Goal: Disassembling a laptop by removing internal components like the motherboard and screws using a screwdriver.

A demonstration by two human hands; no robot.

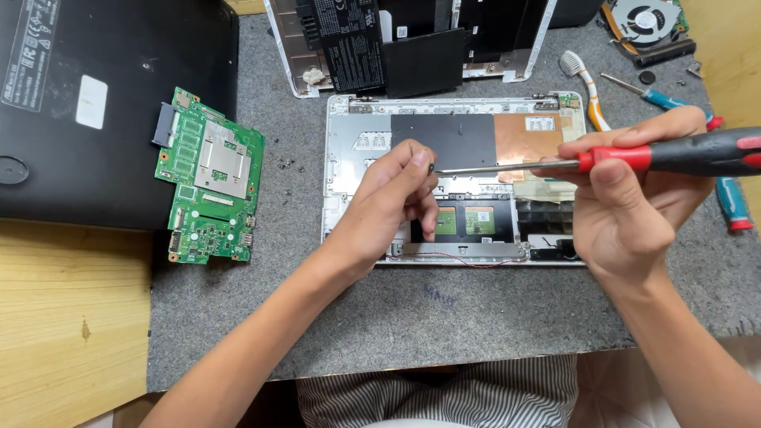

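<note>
Grey felt mat is covering the wooden desk, and an opened laptop shell is lying on it. Right hand is gripping a red-and-black screwdriver, held sideways. Left hand is pinching a tiny screw at the tip. It looks like the screw is coming off the tip; steady fingers are needed. A green circuit board is lying well apart.

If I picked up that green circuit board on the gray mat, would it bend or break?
The green circuit board looks thin and flat, so probably light and fairly stiff. Its many small parts and edge connectors suggest it is fragile. Lying flat on the gray mat, it likely would not slide easily.
</note>
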